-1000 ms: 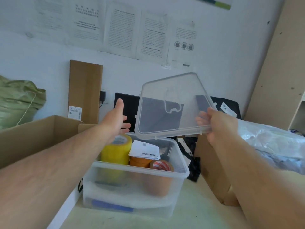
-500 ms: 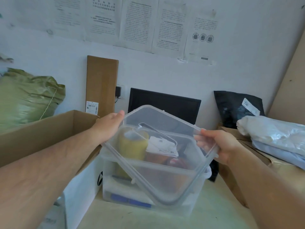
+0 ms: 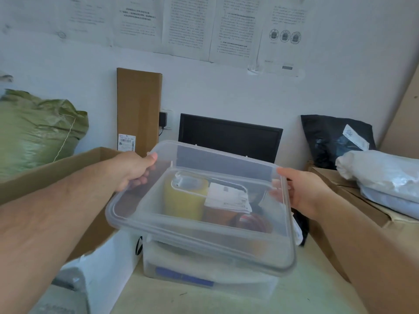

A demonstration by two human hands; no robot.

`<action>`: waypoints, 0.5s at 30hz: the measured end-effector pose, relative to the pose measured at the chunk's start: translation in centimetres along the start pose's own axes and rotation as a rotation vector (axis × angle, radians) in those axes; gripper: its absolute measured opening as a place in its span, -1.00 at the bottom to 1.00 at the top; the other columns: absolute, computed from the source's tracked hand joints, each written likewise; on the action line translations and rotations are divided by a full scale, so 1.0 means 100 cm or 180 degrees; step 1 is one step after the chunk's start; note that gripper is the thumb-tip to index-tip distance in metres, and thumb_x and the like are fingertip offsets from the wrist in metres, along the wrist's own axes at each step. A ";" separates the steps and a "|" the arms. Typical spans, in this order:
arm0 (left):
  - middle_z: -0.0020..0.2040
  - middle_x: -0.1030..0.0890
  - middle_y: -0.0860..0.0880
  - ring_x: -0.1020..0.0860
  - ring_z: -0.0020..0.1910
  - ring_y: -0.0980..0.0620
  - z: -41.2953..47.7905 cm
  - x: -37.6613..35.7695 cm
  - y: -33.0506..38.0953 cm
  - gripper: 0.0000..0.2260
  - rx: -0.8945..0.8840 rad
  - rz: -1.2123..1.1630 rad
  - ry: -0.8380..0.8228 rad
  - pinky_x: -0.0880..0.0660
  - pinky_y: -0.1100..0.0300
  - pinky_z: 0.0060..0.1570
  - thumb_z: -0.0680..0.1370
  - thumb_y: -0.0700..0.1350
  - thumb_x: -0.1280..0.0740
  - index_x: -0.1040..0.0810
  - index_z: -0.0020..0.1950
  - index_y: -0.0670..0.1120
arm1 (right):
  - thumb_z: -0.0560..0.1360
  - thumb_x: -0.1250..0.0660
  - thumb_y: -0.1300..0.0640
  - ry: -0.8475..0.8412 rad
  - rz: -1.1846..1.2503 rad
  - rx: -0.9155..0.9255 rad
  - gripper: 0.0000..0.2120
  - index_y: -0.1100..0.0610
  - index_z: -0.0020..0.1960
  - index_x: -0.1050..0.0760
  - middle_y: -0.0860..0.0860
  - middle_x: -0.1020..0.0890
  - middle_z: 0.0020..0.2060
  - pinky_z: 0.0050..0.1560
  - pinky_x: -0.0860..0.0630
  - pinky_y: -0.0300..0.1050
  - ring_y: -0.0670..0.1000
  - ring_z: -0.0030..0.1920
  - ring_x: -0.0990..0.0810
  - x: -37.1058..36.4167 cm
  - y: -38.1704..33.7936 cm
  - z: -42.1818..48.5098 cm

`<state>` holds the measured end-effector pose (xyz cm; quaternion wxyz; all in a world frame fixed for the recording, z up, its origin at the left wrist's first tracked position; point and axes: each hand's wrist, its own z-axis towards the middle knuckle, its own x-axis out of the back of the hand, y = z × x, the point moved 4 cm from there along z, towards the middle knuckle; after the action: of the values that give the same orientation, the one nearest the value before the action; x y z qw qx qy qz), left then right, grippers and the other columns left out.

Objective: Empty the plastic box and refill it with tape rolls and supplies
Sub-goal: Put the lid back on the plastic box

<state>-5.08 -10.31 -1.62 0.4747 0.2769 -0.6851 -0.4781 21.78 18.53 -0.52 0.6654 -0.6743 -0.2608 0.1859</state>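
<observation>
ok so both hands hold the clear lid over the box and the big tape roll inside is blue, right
Not blue: the head view shows a yellow tape roll. The left hand and right hand do hold the clear lid over the box.

The lid (image 3: 204,241) is clear, smooth plastic with a faint frosted haze, and the plastic box (image 3: 249,284) under it looks the same. Seen through the lid, a yellow tape roll (image 3: 183,200) looks glossy and a white paper label (image 3: 226,198) matt. The cardboard box (image 3: 68,164) and the flat carton (image 3: 138,105) are matt brown card. The green sack (image 3: 38,132) is coarse woven plastic; the black bag (image 3: 328,137) is shiny, crinkled film. The wall sheets (image 3: 188,26) are plain paper.
</observation>
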 end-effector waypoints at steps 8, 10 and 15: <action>-0.10 -0.56 -0.15 -0.59 -0.21 -0.01 0.007 -0.015 0.001 -0.85 0.0401 -0.0765 -0.0348 -0.58 0.24 -0.51 0.62 -0.21 -0.28 -0.56 0.13 -0.24 | 0.54 -0.32 0.29 0.0532 -0.1182 0.0574 -0.89 0.14 -0.10 -0.59 0.06 -0.54 -0.24 0.09 -0.53 0.06 0.05 -0.10 -0.60 0.004 0.001 -0.017; -0.09 -0.61 -0.16 -0.60 -0.18 -0.04 0.013 -0.015 0.000 -0.83 0.0195 -0.0620 -0.0255 -0.63 0.16 -0.25 0.60 -0.25 -0.30 -0.60 0.14 -0.27 | 0.54 -0.31 0.30 0.0366 -0.1212 0.0520 -0.84 0.12 -0.17 -0.52 0.04 -0.59 -0.23 0.05 -0.50 0.02 0.07 -0.12 -0.61 0.003 0.002 -0.013; 0.09 -0.61 -0.07 -0.52 0.02 -0.05 0.008 -0.023 0.002 -0.76 -0.0356 0.0291 0.0211 -0.40 0.09 0.10 0.58 -0.18 -0.33 -0.62 0.22 -0.17 | 0.52 -0.32 0.24 0.0333 -0.1643 0.0486 -0.87 0.11 0.01 -0.61 0.11 -0.69 -0.12 -0.19 -0.56 -0.07 0.13 -0.11 -0.67 0.001 0.011 0.017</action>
<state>-4.93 -8.00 -2.35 0.5331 0.2340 -0.6532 -0.4840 21.02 19.97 -1.66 0.7522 -0.5421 -0.3745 -0.0057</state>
